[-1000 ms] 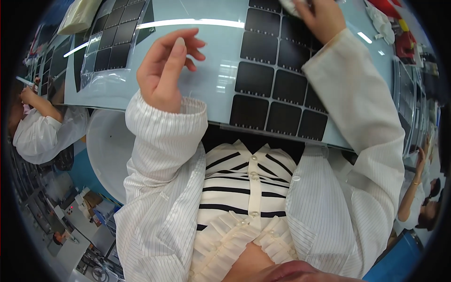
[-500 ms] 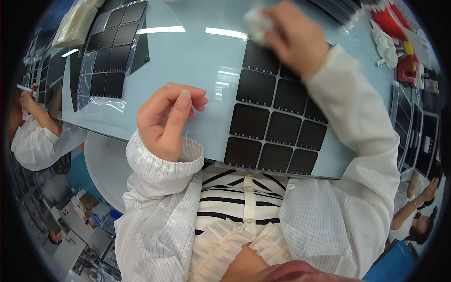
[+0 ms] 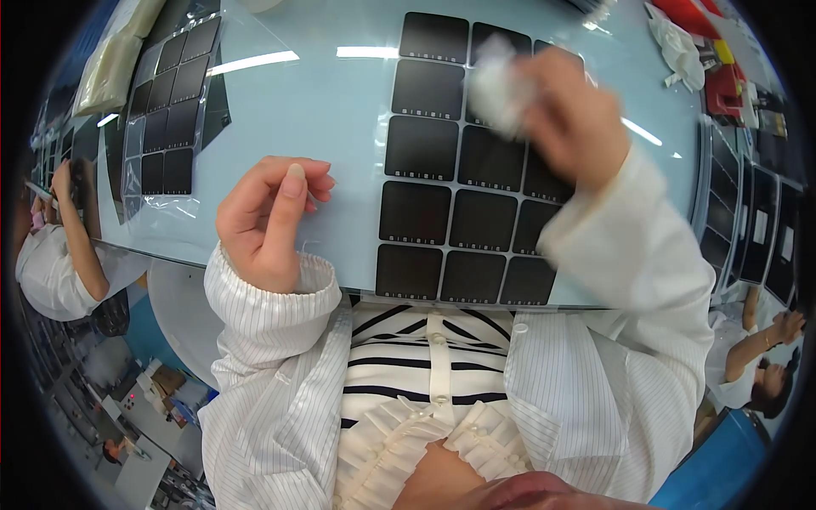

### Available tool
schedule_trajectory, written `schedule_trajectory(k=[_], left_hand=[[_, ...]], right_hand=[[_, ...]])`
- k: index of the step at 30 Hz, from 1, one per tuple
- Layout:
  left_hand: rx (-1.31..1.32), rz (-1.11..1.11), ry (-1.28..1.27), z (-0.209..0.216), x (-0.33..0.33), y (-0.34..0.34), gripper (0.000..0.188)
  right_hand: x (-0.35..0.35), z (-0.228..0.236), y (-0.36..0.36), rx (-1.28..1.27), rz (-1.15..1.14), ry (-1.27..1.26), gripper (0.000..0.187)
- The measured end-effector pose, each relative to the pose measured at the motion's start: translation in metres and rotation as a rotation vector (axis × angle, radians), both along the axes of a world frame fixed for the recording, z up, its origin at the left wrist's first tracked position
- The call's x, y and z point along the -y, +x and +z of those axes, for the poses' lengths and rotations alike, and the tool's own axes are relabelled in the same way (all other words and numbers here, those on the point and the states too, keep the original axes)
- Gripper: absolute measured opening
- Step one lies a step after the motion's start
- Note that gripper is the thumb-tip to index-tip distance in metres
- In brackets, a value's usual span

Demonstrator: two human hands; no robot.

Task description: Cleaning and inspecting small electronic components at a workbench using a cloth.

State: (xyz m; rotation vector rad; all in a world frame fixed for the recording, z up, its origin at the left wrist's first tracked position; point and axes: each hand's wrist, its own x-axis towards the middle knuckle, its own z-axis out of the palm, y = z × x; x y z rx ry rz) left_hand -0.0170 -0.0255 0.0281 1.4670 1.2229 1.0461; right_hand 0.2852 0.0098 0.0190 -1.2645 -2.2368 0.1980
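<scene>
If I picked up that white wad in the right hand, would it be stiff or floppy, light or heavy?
The white wad is probably soft and floppy: its outline looks uneven, though blurred. It seems light, since the right hand holds it alone. It may not roll readily, lacking a neat round shape.

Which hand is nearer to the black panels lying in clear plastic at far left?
Left. The left hand is below and to the right of those panels; the right hand is farther off, over the central panel grid with a white wad.
</scene>
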Motion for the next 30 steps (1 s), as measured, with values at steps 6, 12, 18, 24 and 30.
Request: schedule_trajectory(k=[6,12,18,24,30], left_hand=[[-0.019,-0.016,-0.016,-0.003,-0.006,0.003,0.022],[-0.006,0.026,-0.003,-0.003,-0.005,0.0,0.023],[-0.039,0.029,-0.015,-0.006,-0.009,-0.001,0.023],[-0.01,0.056,0.003,-0.012,-0.012,0.002,0.024],[-0.054,0.075,0.007,-0.015,-0.016,0.001,0.024]], right_hand=[[0.032,0.0,-0.012,0.023,0.009,-0.064,0.028],[0.003,-0.006,0.044,-0.052,-0.177,0.056,0.03],[0.059,0.011,-0.019,0.092,0.197,-0.057,0.032],[0.015,0.002,0.045,-0.055,-0.215,0.04,0.03],[0.097,0.017,-0.023,0.109,0.326,-0.182,0.037]])
